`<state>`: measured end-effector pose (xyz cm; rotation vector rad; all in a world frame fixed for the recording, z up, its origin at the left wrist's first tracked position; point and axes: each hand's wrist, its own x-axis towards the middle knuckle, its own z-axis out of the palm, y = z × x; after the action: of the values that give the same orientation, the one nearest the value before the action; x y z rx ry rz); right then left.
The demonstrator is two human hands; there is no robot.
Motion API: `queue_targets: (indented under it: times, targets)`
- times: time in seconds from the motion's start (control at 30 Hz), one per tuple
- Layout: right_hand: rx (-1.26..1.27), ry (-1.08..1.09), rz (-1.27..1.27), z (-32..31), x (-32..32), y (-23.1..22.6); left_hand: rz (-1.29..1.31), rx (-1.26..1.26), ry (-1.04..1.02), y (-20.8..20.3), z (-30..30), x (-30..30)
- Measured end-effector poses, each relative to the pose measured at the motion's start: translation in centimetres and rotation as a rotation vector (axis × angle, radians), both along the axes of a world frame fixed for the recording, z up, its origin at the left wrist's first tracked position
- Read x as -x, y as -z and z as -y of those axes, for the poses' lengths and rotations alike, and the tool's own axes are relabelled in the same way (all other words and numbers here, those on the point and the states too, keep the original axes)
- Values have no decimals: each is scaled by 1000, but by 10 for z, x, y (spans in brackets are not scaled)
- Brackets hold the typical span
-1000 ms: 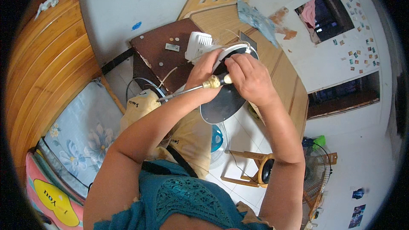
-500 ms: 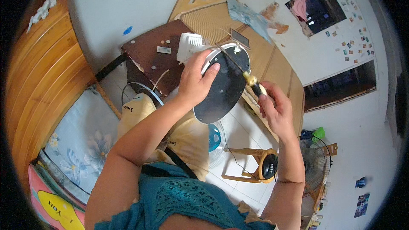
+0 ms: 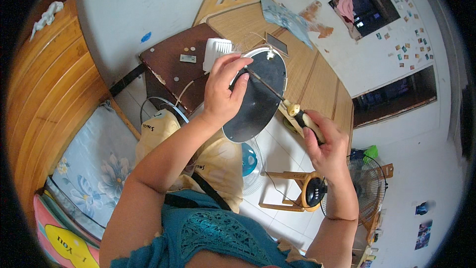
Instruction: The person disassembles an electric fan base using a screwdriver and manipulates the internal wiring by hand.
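In front of me is an oval base point(image 3: 258, 104) with a black underside, a pale rim and small screw points; it looks like a fan's base. My right hand point(image 3: 325, 136) is closed around the yellow-and-black handle of a screwdriver point(image 3: 293, 109). Its long shaft slants up and left across the base. At the shaft's tip, the thumb and fingers of my left hand point(image 3: 225, 87) come together over the base's upper left edge. Something small and bright shows between those fingertips, too small to name.
On the brown table point(image 3: 166, 72) beyond my left hand are coins, a small packet point(image 3: 188, 58) and a white slotted box point(image 3: 214, 52). A mat-covered bed point(image 3: 317, 79) lies behind. A black fan point(image 3: 364, 188) and wooden stool point(image 3: 282, 206) are at the right; a teal-centred fan grille point(image 3: 249, 159) is below.
The screwdriver's tip has come down from beyond the upper rim to my left fingertips. My left fingers have shifted from gripping the rim to the tip, and my right hand has moved slightly down.
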<state>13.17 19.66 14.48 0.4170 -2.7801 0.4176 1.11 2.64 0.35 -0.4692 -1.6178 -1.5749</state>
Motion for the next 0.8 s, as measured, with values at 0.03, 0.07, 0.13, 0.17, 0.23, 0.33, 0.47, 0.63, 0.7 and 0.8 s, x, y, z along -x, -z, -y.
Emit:
queue_targets:
  times: [0.03,0.07,0.13,0.17,0.23,0.33,0.47,0.63,0.7,0.8]
  targets:
    - [-3,2,1,1,1,1,2,-3,7,0,0,0]
    - [-7,-6,0,1,2,1,3,-7,14,0,0,1]
    - [-19,-18,0,2,3,1,10,-18,33,-1,0,0]
    - [-13,-2,10,3,3,1,14,-24,43,-2,0,0]
    - [-2,27,32,6,3,0,20,-28,51,-3,0,-1]
    - [-69,1,-50,9,1,-1,26,-28,55,-2,-1,0]
    - [-94,27,-9,15,-2,-7,37,-33,60,0,0,0]
    - [-127,37,-19,19,-4,-12,24,-59,58,-1,-3,1]
    - [-196,31,-24,24,-4,-18,18,-58,57,-1,-2,1]
    - [-375,-14,-66,38,-4,-34,28,-70,74,2,-3,4]
